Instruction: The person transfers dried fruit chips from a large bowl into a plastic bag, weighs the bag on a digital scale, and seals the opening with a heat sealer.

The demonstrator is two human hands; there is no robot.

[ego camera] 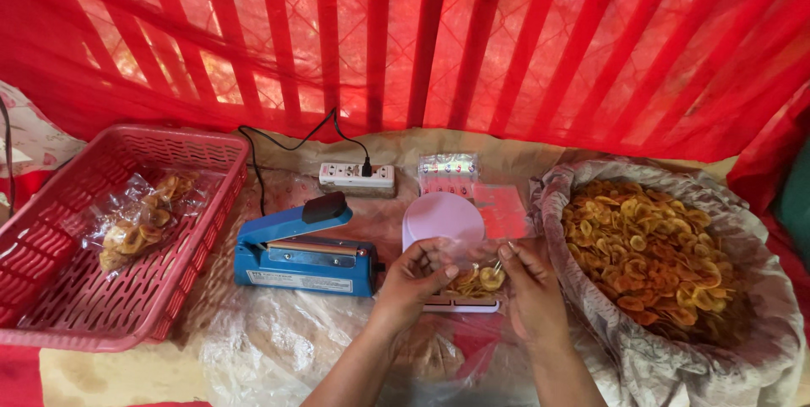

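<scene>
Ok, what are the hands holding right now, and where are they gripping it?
Both hands, left hand and right hand, hold a small clear bag of chips by its open top edge, one side each, above the pink scale.

Head camera, looking down and forward over a low work surface.

The single view sits above the person's forearms, which enter at 6 o'clock, and faces a red slatted backdrop [422,36] filling the top from 10 to 2 o'clock. It is close enough that the hands fill the lower centre. A red plastic basket [51,289] lies at 9 o'clock, a blue heat sealer [299,247] just left of centre, and a lined basket of fried chips [650,255] at 3 o'clock.
</scene>
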